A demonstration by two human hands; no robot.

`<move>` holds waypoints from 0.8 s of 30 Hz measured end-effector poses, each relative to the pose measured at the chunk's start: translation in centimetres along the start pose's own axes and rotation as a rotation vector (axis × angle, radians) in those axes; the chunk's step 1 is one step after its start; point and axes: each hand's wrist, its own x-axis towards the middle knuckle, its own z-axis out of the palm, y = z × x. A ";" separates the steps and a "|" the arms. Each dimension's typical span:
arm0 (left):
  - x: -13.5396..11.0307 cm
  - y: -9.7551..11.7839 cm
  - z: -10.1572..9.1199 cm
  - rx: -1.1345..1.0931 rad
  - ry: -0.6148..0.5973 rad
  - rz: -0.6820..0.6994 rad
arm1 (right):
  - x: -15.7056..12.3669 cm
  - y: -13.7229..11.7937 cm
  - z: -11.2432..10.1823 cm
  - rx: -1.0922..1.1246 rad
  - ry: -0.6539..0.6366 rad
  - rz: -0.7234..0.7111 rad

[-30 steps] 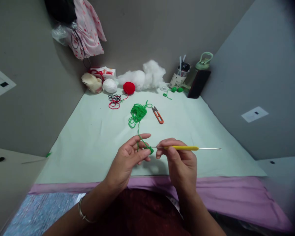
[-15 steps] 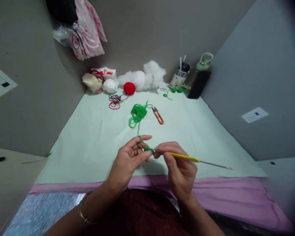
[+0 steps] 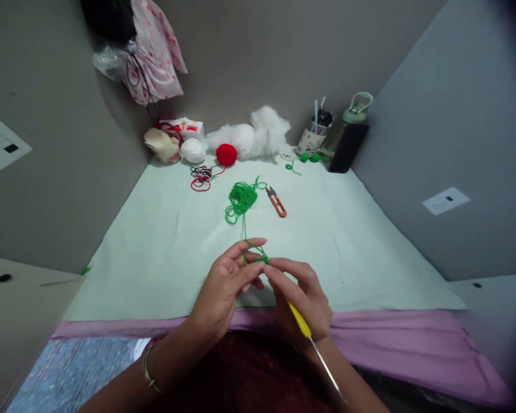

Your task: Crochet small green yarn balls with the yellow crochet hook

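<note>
Between thumb and fingers, my left hand (image 3: 226, 281) pinches a small green crochet piece (image 3: 264, 259), with green yarn running over its raised index finger. My right hand (image 3: 303, 292) is closed round a crochet hook (image 3: 300, 321) with a yellow grip and metal shaft. The hook's working tip is at the crochet piece, and its other end points down toward me. From the left hand the strand leads up to a loose heap of green yarn (image 3: 242, 198) on the table. Orange thread snips (image 3: 277, 202) lie just right of that heap.
Along the back stand a white yarn ball (image 3: 193, 151), a red yarn ball (image 3: 226, 155), fluffy white stuffing (image 3: 249, 137), a pen cup (image 3: 313, 137), a green bottle (image 3: 356, 112) and a dark phone-like slab (image 3: 348, 148). Grey partitions (image 3: 413, 143) enclose the table.
My right hand has turned, swinging the hook's back end from pointing right to pointing down toward me. Its fingertips are now closer to the crochet piece. The left hand has shifted slightly.
</note>
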 end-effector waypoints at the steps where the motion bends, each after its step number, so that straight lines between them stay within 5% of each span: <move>1: 0.0 -0.1 -0.1 0.046 0.015 0.039 | 0.2 -0.2 0.1 0.022 0.014 0.014; 7: 0.0 0.0 -0.6 0.153 0.005 0.093 | 1.3 -1.2 -0.1 0.109 0.079 0.072; 21: 0.0 0.8 0.0 -0.007 0.001 -0.047 | 0.1 -0.5 -0.7 0.012 -0.034 -0.114; 24: 0.1 0.7 -0.3 0.047 -0.006 -0.024 | 1.0 -0.4 -0.7 0.193 0.027 0.031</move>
